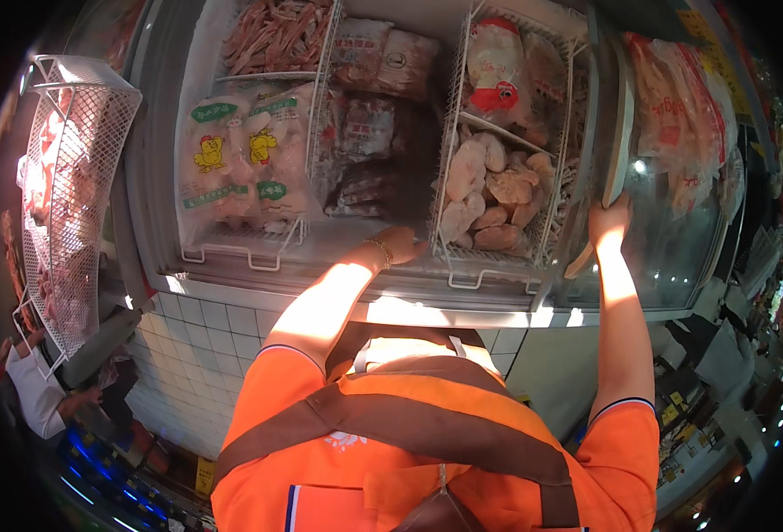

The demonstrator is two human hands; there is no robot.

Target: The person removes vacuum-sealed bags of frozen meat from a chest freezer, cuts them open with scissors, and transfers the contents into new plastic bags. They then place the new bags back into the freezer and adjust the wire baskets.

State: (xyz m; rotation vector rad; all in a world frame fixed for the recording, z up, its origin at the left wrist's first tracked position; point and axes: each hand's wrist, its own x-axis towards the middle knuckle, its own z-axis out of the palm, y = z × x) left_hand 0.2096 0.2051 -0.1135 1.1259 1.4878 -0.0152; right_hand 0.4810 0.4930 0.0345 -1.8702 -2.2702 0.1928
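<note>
A chest freezer stands before me, its metal front rim (391, 299) close to my body. My left hand (396, 246), with a bracelet at the wrist, is over the freezer's open middle near the front wall; its fingers are partly hidden, and I see nothing held. On the right, my right hand (610, 218) grips the long pale handle (620, 149) of the sliding glass lid (657, 249). Right of my left hand, a white wire basket (463, 282) holds loose pale frozen meat pieces (466, 169). Dark wrapped packs (368, 126) lie deeper in the middle.
Bagged frozen poultry (232, 159) fills a left basket, behind which lie reddish meat strips (278, 33). A bagged product (497, 66) sits back right. Bags (680, 120) rest upon the lid. At far left stands a white wire basket of packs (72, 193), with another person's arm (79, 402) below.
</note>
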